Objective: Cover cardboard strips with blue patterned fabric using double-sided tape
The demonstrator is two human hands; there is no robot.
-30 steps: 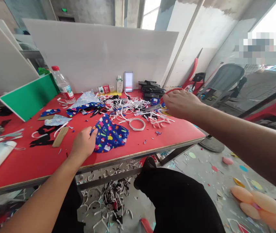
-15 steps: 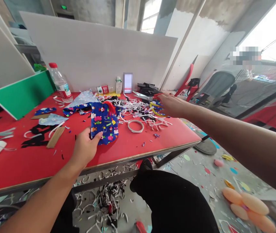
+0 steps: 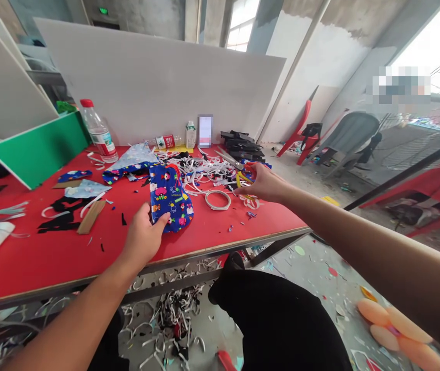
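Observation:
My left hand pinches the lower left edge of a blue cartoon-print fabric piece, thumb on top. It looks like a small pouch, with a bit of red at its upper edge. Farther right, my right hand is closed around the handles of a pair of scissors. The handles are yellow and red-orange, and the metal blades point up and left over the scraps. My fingers partly cover the grips. Between the hands, a ring of white tape or band lies flat on the red table.
White and dark strip scraps pile behind the ring. A water bottle, a small carton-like bottle, a phone and black stacked pieces stand along the white board. A person sits at the right.
My right hand has come down and slightly left, with the scissors' handles now at its fingers. The blue fabric piece is a little more upright and farther right in view, still in my left hand.

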